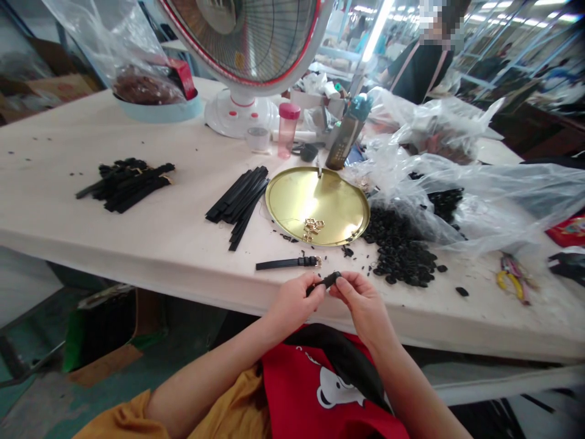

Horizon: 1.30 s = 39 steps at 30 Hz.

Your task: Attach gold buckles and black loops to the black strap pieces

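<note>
Just off the table's front edge, a short black strap is stretched between my two hands. My left hand is closed on its left part, thumb along the top. At the strap's right end my right hand pinches it between thumb and fingers. Whether a buckle is on that end is hidden. Just behind my left hand lies another black strap with a gold buckle. Farther back, a round golden tray holds a small heap of gold buckles.
Black strips lie left of the tray, with a pile of buckled straps farther left. Black loops spill from a plastic bag at right, near yellow-handled pliers. A fan stands behind; a person is beyond.
</note>
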Each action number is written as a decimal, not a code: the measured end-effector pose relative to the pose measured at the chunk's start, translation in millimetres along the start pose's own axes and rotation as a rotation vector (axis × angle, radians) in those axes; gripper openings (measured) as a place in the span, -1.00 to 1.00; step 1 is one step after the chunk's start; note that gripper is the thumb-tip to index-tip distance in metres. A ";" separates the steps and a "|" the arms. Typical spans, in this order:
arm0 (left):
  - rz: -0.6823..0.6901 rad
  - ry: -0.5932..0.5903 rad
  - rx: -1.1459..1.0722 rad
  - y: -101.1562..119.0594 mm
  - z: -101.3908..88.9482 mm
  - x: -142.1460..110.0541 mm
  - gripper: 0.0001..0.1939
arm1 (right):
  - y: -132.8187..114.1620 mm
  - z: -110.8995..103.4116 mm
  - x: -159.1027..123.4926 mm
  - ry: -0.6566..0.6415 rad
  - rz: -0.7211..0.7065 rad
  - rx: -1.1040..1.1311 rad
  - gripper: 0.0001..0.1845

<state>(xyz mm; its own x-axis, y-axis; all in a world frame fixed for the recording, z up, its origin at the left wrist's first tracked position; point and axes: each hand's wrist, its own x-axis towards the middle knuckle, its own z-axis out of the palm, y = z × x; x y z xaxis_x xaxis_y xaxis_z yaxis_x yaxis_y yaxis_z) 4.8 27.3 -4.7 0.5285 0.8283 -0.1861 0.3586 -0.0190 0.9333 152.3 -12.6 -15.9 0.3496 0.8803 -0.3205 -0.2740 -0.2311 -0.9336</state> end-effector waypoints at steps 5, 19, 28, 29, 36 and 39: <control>0.032 -0.020 0.138 1.1 -4.8 -8.0 -0.76 | -2.0 -7.9 -3.4 -0.059 -0.074 -0.180 -0.74; 0.018 0.024 -0.021 2.7 8.4 -0.2 -0.76 | 17.6 6.8 -0.6 -0.061 0.167 0.311 -0.84; 0.004 -0.039 0.072 -9.3 8.8 14.3 -0.75 | 25.8 3.6 4.0 -0.045 0.170 0.252 -0.83; 0.006 -0.043 0.061 -10.4 9.7 15.1 -0.77 | 26.5 3.5 5.2 -0.041 0.179 0.255 -0.83; 0.012 -0.083 -0.067 -11.0 4.0 17.9 -0.70 | 21.1 8.8 6.5 -0.057 0.171 0.290 -0.86; -0.003 -0.060 -0.086 -9.6 1.5 18.1 -0.75 | 18.7 11.8 1.9 -0.087 0.156 0.236 -0.85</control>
<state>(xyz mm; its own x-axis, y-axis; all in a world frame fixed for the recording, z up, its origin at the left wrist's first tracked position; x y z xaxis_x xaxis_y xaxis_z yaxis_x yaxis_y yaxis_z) 12.0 41.7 -17.5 0.5737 0.7930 -0.2050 0.2945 0.0339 0.9551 137.2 -10.4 -32.1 0.2115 0.8762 -0.4332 -0.5225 -0.2732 -0.8077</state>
